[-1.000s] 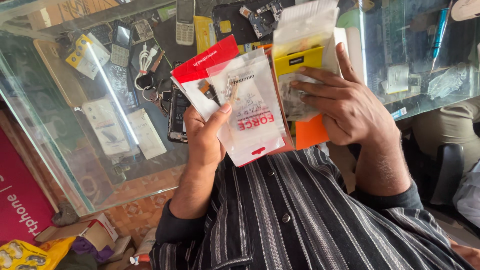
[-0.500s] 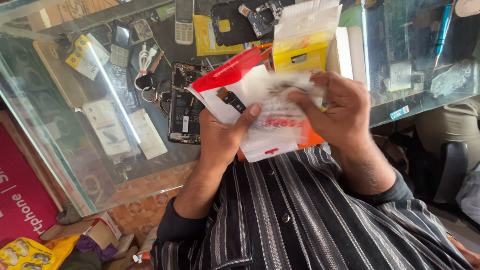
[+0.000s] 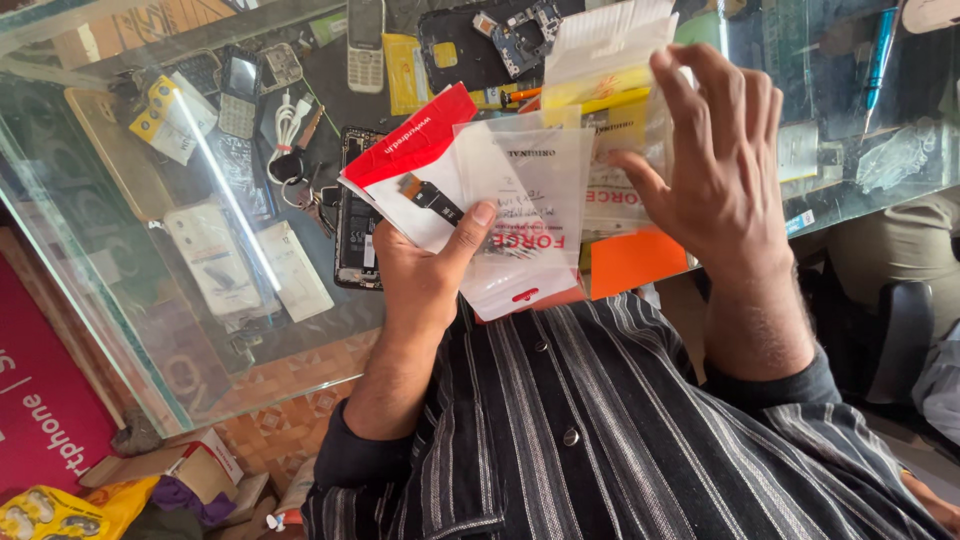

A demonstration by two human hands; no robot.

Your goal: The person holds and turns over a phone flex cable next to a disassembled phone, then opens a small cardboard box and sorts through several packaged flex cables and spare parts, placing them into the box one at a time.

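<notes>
My left hand (image 3: 425, 275) grips a fan of small clear plastic pouches (image 3: 520, 215) with red and white card backings, thumb pressed across the front one. A small dark phone part (image 3: 425, 192) shows inside one pouch. My right hand (image 3: 725, 165) is raised beside them, fingers spread, holding a second stack of pouches with yellow and orange cards (image 3: 610, 90) by its right edge. Both stacks overlap in the middle, above my striped shirt (image 3: 600, 430).
A glass counter (image 3: 150, 330) lies in front of me, holding phones (image 3: 365, 35), an opened phone body (image 3: 358, 210), a circuit board (image 3: 520, 30), keys with a white cable (image 3: 290, 150) and a blue pen (image 3: 880, 50). Boxes sit on the floor at lower left.
My right hand has lifted off the front pouch and moved right and up, taking a stack of pouches with it. The left hand keeps its fan of pouches.
</notes>
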